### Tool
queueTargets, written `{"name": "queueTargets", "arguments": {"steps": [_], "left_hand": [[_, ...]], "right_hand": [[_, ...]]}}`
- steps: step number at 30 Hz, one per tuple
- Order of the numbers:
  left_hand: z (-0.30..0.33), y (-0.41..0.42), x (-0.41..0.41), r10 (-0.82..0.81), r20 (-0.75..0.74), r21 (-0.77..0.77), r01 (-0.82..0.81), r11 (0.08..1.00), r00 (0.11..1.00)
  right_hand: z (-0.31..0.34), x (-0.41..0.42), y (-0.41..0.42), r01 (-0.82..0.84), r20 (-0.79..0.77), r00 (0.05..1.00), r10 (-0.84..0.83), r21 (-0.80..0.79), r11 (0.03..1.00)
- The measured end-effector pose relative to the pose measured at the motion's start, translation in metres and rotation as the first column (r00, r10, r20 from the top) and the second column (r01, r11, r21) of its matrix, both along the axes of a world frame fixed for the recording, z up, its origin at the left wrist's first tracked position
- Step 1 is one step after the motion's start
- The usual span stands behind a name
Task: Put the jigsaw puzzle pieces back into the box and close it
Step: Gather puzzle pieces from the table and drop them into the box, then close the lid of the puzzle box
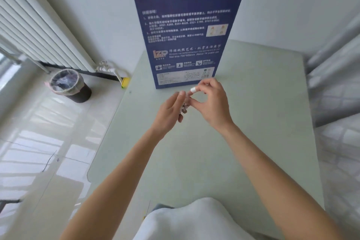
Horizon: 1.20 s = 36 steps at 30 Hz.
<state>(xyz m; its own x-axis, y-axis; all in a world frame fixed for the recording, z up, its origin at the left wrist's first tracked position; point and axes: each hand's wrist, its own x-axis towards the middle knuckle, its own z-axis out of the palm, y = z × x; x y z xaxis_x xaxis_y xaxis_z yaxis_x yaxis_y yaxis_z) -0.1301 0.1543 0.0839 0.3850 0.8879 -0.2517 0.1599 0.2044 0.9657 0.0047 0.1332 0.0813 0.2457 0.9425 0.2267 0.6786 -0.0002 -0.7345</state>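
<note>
A tall blue jigsaw box stands upright at the far side of the pale green table, its top flaps open. In front of it my left hand cups a small bunch of puzzle pieces between palm and fingers. My right hand is just to their right, thumb and forefinger curled into a ring with the thumb tip touching the pieces. A white bandage wraps the right forefinger tip. How many pieces there are stays hidden between the hands.
A dark waste bin with a liner stands on the tiled floor to the left, below a white radiator. A bed with a checked cover lies along the right. My white-clad lap is at the table's near edge.
</note>
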Motion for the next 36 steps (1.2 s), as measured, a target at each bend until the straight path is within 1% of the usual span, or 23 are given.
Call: {"name": "queueTargets", "arguments": {"steps": [2, 4, 6, 7, 9, 12, 14, 16, 18, 20, 21, 23, 28, 30, 36], "left_hand": [[0.026, 0.032, 0.007, -0.015, -0.028, 0.124, 0.019, 0.992, 0.999], [0.048, 0.064, 0.013, -0.014, -0.02, 0.17, 0.018, 0.985, 1.0], [0.071, 0.095, 0.018, -0.014, 0.003, 0.209, 0.013, 0.978, 1.0], [0.083, 0.112, 0.021, -0.002, -0.009, 0.256, 0.004, 0.967, 1.0], [0.106, 0.146, 0.025, 0.047, -0.085, 0.409, -0.008, 0.913, 0.995], [0.136, 0.196, 0.034, 0.07, -0.197, 0.666, 0.081, 0.742, 0.978], [0.142, 0.221, 0.039, 0.102, -0.313, 0.78, 0.194, 0.595, 0.944], [0.14, 0.24, 0.042, 0.115, -0.417, 0.829, 0.326, 0.455, 0.901], [0.137, 0.25, 0.044, 0.064, -0.503, 0.825, 0.456, 0.334, 0.862], [0.135, 0.255, 0.045, 0.031, -0.557, 0.805, 0.53, 0.268, 0.83], [0.134, 0.256, 0.045, 0.02, -0.567, 0.798, 0.543, 0.262, 0.824], [0.133, 0.256, 0.046, -0.002, -0.578, 0.783, 0.555, 0.281, 0.816], [0.135, 0.255, 0.045, 0.004, -0.547, 0.775, 0.504, 0.38, 0.837], [0.136, 0.255, 0.044, -0.001, -0.529, 0.776, 0.485, 0.403, 0.848], [0.134, 0.255, 0.036, 0.076, -0.496, 0.82, 0.437, 0.37, 0.865]], "right_hand": [[0.03, 0.009, 0.032, -0.005, -0.048, 0.999, 0.008, 0.069, 0.998], [0.058, 0.016, 0.06, -0.02, -0.062, 0.998, 0.028, 0.127, 0.992], [0.082, 0.026, 0.082, -0.036, -0.039, 0.998, 0.044, 0.188, 0.982], [0.093, 0.034, 0.094, -0.03, -0.014, 0.999, 0.034, 0.23, 0.973], [0.107, 0.054, 0.116, -0.014, 0.081, 0.997, -0.011, 0.306, 0.952], [0.118, 0.085, 0.148, -0.037, 0.303, 0.95, -0.067, 0.327, 0.944], [0.116, 0.096, 0.163, -0.069, 0.386, 0.921, -0.055, 0.301, 0.951], [0.113, 0.1, 0.172, -0.085, 0.412, 0.91, -0.034, 0.268, 0.96], [0.109, 0.103, 0.178, -0.076, 0.419, 0.907, -0.038, 0.252, 0.965], [0.106, 0.104, 0.18, -0.073, 0.428, 0.903, -0.043, 0.251, 0.965], [0.105, 0.104, 0.181, -0.077, 0.431, 0.901, -0.04, 0.251, 0.965], [0.104, 0.104, 0.18, -0.077, 0.434, 0.9, -0.042, 0.254, 0.964], [0.102, 0.104, 0.179, -0.071, 0.433, 0.9, -0.051, 0.26, 0.963], [0.102, 0.105, 0.179, -0.07, 0.43, 0.901, -0.051, 0.262, 0.963], [0.104, 0.105, 0.18, -0.075, 0.432, 0.9, -0.058, 0.285, 0.956]]}}
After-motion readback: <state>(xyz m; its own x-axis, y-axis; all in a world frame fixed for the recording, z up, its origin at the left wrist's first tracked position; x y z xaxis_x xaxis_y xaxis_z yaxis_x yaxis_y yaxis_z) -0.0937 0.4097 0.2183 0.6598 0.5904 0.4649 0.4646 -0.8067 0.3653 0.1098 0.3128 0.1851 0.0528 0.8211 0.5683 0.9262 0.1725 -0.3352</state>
